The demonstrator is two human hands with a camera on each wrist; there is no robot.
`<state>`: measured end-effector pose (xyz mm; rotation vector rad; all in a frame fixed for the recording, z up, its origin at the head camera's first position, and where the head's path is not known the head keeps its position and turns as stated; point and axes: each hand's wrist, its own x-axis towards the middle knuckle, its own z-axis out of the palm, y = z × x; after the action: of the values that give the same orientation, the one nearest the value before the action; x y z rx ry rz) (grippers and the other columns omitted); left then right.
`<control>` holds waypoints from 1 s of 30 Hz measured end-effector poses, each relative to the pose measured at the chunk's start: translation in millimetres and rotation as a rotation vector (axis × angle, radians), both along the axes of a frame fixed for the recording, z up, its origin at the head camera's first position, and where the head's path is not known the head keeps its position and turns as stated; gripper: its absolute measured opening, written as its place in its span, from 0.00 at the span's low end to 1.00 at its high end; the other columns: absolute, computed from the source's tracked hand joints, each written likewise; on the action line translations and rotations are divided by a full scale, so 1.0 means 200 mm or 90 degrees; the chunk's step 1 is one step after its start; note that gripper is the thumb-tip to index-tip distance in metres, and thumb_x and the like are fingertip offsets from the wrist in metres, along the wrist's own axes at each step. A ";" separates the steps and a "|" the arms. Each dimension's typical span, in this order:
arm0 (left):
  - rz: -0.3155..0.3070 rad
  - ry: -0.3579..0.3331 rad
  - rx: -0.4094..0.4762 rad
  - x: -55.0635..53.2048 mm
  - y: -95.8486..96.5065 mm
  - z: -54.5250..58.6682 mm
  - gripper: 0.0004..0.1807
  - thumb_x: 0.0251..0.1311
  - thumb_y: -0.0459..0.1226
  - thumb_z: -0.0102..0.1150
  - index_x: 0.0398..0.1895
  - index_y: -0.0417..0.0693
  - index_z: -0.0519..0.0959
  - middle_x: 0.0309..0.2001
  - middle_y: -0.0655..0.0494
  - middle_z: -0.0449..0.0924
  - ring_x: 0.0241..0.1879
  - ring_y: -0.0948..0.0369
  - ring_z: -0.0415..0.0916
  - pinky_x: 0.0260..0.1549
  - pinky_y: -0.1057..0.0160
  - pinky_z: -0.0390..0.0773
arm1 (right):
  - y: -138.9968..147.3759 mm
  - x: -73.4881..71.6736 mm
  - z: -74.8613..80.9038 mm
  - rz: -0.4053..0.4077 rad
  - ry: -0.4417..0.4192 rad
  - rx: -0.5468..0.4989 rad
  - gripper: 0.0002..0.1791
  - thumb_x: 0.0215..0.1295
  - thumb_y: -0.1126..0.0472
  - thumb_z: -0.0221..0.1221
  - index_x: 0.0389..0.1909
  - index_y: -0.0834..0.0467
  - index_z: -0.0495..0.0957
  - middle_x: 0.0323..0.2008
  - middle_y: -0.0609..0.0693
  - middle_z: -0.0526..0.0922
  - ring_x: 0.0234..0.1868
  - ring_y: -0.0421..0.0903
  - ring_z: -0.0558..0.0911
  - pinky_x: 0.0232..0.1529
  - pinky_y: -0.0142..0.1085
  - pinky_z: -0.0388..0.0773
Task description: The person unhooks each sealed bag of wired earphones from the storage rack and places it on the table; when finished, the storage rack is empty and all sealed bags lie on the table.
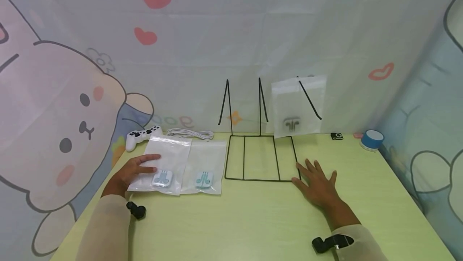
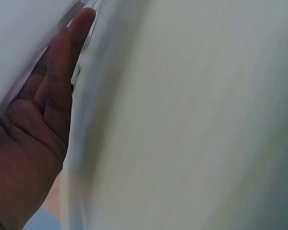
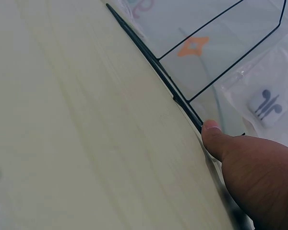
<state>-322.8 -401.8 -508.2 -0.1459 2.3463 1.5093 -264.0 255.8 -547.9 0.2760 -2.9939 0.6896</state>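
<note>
My left hand (image 1: 127, 172) rests on the left edge of a clear zip bag (image 1: 170, 148) holding white earphones in a small square case (image 1: 162, 178). Its fingers stretch across the plastic; the left wrist view shows them fairly straight beside the white bag. A second bag (image 1: 213, 156) with a similar earphone case (image 1: 204, 179) lies partly under the first. My right hand (image 1: 318, 184) lies with fingers spread at the front right corner of a black wire display rack (image 1: 260, 180), thumb (image 3: 212, 129) touching its rod. A third earphone bag (image 1: 283, 100) hangs on the rack's right hook.
Two more hooks (image 1: 227, 92) rise at the rack's back, bare. Behind the left bags lie a white game controller (image 1: 132, 139) and a coiled white cable (image 1: 191, 133). At the back right are a small black device (image 1: 337, 136) and a blue-and-white round container (image 1: 371, 140). A printed cloth hangs behind.
</note>
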 end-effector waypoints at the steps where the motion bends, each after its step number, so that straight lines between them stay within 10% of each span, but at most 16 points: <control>1: -0.002 0.002 -0.026 -0.01 0.00 0.01 0.43 0.61 0.47 0.80 0.80 0.64 0.74 0.90 0.44 0.47 0.79 0.46 0.61 0.79 0.45 0.68 | 0.00 0.00 0.00 0.000 0.000 0.001 0.42 0.83 0.30 0.48 0.86 0.49 0.62 0.88 0.64 0.54 0.88 0.72 0.48 0.72 0.88 0.27; 5: -0.024 0.030 -0.127 -0.03 0.02 0.02 0.47 0.55 0.49 0.83 0.80 0.58 0.75 0.90 0.39 0.47 0.87 0.36 0.45 0.82 0.24 0.46 | 0.00 0.00 0.01 0.001 0.006 -0.002 0.41 0.83 0.31 0.49 0.86 0.50 0.63 0.87 0.64 0.55 0.88 0.73 0.48 0.72 0.88 0.27; 17: -0.009 0.053 -0.232 0.01 0.00 0.05 0.51 0.58 0.51 0.81 0.83 0.48 0.68 0.87 0.30 0.48 0.86 0.28 0.43 0.80 0.22 0.49 | -0.01 0.01 0.01 0.003 0.006 -0.009 0.41 0.83 0.31 0.49 0.86 0.50 0.63 0.87 0.64 0.56 0.88 0.73 0.49 0.72 0.89 0.28; 30: -0.086 0.154 -0.282 0.04 0.00 0.02 0.45 0.66 0.50 0.75 0.81 0.40 0.69 0.87 0.28 0.42 0.85 0.22 0.26 0.76 0.16 0.35 | -0.01 0.02 0.01 0.003 0.016 -0.008 0.41 0.83 0.32 0.51 0.86 0.51 0.64 0.87 0.64 0.57 0.87 0.73 0.50 0.71 0.89 0.29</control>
<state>-314.2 -401.2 -504.0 0.0940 2.7905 0.9721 -260.9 254.5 -546.7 0.2898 -2.9643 0.7002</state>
